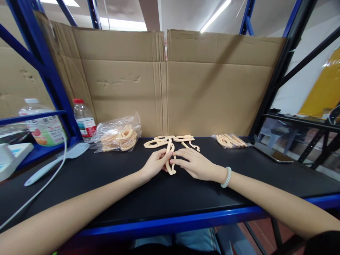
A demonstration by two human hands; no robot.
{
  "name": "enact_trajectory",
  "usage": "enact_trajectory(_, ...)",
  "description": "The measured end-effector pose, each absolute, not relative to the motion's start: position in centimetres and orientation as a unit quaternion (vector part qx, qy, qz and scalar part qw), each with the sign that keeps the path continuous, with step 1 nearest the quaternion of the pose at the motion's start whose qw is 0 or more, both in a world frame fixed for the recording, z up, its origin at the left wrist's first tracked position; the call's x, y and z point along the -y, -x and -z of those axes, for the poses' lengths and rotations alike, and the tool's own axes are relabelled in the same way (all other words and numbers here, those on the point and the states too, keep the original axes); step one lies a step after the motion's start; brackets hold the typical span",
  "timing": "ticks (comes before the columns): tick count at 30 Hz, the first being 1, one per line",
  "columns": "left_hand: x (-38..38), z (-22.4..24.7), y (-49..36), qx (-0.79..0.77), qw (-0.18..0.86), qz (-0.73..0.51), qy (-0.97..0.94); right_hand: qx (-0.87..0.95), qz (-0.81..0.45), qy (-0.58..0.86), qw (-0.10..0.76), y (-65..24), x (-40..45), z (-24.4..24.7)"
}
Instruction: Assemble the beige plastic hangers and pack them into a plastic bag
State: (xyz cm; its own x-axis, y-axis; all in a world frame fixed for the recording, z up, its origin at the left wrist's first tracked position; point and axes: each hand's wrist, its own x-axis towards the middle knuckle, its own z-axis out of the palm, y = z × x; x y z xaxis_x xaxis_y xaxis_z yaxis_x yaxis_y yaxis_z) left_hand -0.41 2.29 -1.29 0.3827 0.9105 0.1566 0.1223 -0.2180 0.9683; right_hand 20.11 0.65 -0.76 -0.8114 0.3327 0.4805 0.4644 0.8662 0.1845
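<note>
In front of me, my left hand (154, 164) pinches a beige plastic folding hanger (169, 168), held roughly upright just over the black tabletop. My right hand (195, 163) reaches in from the other side, its thumb and fingertips closed at the hanger's right edge. Those fingertips partly hide the piece. Just beyond my hands lie several beige pieces with oval loops (155, 144). To their right rest a small curved hook (196, 146) and a short straight piece, close to my right fingers.
A clear bag of beige pieces (120, 138) stands back left, beside a red-capped bottle (85, 120). Left of them are a hairbrush (71, 151) and white cable (50, 180). A smaller bagged set (230, 140) and phone (276, 154) lie right. Cardboard (127, 85) walls the back.
</note>
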Motion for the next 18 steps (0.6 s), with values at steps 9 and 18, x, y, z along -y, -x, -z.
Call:
enact_trajectory(9,-2.37,1.47,0.54,-0.37,0.43,-0.417,-0.71,0.933,0.149,0.237,0.225,-20.17,-0.41,0.77)
enact_trajectory(18,-2.59,1.43,0.95,-0.382,0.354,-0.465,-0.716,0.91,-0.048,0.277,0.304,-20.17,-0.47,0.96)
